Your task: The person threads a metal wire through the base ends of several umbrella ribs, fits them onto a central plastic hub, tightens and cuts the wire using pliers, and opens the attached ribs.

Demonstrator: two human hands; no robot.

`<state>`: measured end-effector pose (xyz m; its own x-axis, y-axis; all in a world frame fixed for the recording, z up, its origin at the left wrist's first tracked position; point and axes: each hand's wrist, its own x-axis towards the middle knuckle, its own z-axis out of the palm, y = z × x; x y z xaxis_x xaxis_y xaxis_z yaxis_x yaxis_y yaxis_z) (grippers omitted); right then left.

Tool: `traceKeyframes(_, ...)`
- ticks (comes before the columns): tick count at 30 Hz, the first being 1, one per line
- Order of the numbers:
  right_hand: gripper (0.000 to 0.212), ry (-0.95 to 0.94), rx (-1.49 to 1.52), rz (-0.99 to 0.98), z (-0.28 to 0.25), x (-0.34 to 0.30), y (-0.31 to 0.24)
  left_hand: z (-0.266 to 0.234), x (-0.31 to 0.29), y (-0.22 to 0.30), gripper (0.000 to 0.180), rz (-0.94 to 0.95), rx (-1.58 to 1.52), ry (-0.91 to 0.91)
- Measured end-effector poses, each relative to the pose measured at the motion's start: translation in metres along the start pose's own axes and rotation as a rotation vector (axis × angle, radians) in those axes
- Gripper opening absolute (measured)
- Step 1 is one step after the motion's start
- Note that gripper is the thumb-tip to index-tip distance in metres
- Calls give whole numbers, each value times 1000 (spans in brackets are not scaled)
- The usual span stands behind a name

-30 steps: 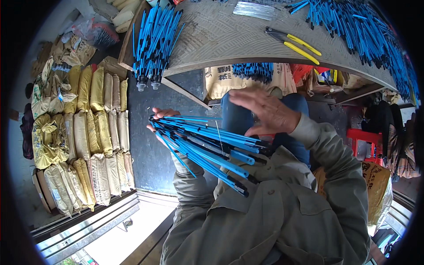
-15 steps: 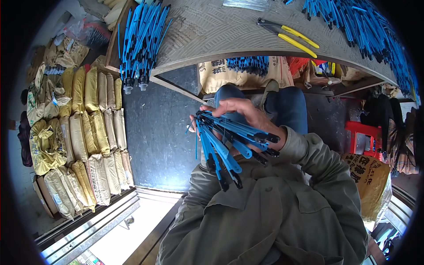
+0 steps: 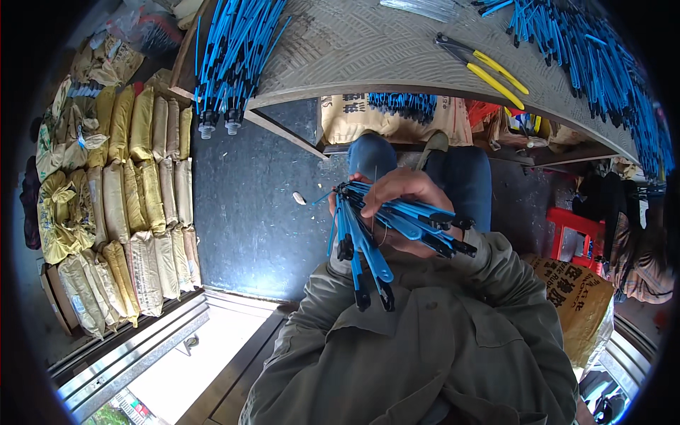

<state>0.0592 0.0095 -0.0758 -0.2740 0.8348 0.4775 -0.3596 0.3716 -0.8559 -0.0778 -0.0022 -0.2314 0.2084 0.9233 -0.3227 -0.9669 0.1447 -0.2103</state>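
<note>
A bundle of blue plastic strips with black ends is held over my lap, fanning out toward my chest and to the right. My left hand is closed around the narrow end, mostly hidden behind the strips. Over the bundle's right part lies my right hand, thumb and fingers bent against the strips. A thin wire shows beside the right thumb, curving across the strips; where its ends run I cannot make out.
Ahead stands a table with yellow-handled cutters, silver wires, and blue strips heaped left and right. Stacked sacks line the left floor. A red stool and brown sack stand right.
My right hand has turned, its thumb now pointing down onto the strips. The bundle has shifted slightly right in view. A small pale object shows on the floor left of the hands.
</note>
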Motion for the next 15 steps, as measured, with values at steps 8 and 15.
traceKeyframes(8, 26, -220, -255, -128, -4, 17, -13, -24, 16, 4, 51, 14, -63, -108)
traceKeyframes(15, 23, -109, -127, -132, 3, 19, -15, -23, -9, 13, 53, -282, 65, -38)
